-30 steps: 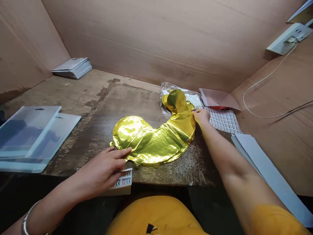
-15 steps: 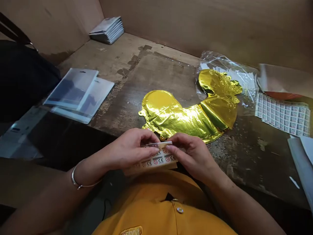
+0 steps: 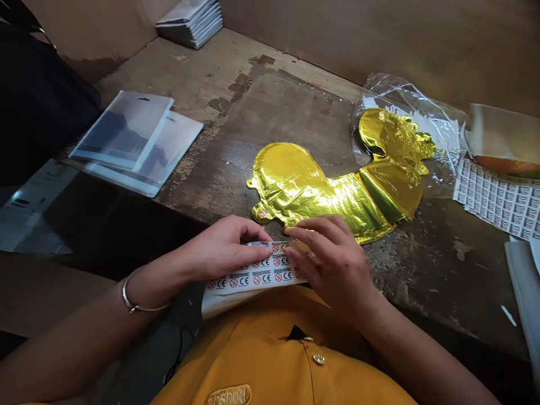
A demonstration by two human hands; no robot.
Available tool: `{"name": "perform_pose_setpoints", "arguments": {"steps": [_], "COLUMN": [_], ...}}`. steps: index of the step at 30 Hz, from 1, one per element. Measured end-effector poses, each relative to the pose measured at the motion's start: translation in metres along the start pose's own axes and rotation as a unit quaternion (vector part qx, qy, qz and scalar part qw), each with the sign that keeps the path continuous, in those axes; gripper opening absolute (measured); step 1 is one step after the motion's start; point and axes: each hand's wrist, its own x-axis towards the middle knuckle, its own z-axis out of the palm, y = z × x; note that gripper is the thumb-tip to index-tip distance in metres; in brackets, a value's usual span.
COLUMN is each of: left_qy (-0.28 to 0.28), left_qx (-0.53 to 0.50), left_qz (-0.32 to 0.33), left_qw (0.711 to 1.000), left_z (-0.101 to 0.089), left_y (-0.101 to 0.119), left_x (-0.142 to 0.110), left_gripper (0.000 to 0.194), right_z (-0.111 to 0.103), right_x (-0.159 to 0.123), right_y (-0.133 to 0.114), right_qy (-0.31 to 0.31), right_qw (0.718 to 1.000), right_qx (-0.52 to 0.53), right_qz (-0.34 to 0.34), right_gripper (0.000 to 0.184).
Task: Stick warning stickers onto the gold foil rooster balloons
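Observation:
A flat gold foil balloon lies on the worn wooden table, its right end resting on a clear plastic bag. At the table's near edge both hands hold a strip of small CE warning stickers. My left hand pinches the strip's upper edge with thumb and fingers closed. The fingers of my right hand are bent over the strip's right end, their tips pressed on the stickers.
Clear header bags lie at the left of the table. A stack of packets sits at the far corner. A larger sheet of stickers and white sheets lie at the right. Brown board walls enclose the table.
A second ago my right hand was at the balloon's far end; it came back to the sticker strip. Both hands now hold the strip, and my view has dropped lower.

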Motion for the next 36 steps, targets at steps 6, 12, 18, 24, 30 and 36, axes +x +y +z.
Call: {"name": "perform_pose_setpoints", "arguments": {"steps": [6, 12, 18, 24, 30, 36], "left_qy": [-0.005, -0.006, -0.02, -0.032, 0.019, 0.195], "left_qx": [-0.016, -0.047, -0.068, -0.071, 0.055, 0.482], "left_qz": [0.004, -0.001, 0.0, 0.003, 0.046, 0.329], "left_qw": [1.0, 0.999, 0.997, 0.997, 0.997, 0.789], "left_z": [0.001, 0.0, 0.0, -0.001, -0.003, -0.001], "left_y": [-0.006, -0.009, -0.012, -0.016, -0.009, -0.015], "left_x": [-0.001, 0.002, 0.002, 0.006, 0.0, -0.013], "left_gripper": [0.024, 0.027, 0.024, 0.026, 0.023, 0.02], "right_z": [0.009, 0.011, 0.011, 0.015, -0.002, -0.005], "right_x": [-0.001, -0.013, -0.017, -0.013, -0.002, 0.032], "right_y": [-0.001, 0.006, 0.006, 0.0, -0.016, 0.006], "right_qy": [0.0, 0.009, 0.013, 0.004, -0.025, 0.066], "right_qw": [0.999, 0.988, 0.987, 0.982, 1.0, 0.925], "right_qx": [-0.028, -0.09, -0.09, -0.135, -0.005, 0.236], "right_qz": [-0.032, -0.124, -0.133, -0.132, 0.004, 0.292], "right_gripper": [0.013, 0.029, 0.025, 0.015, 0.007, 0.007]}}
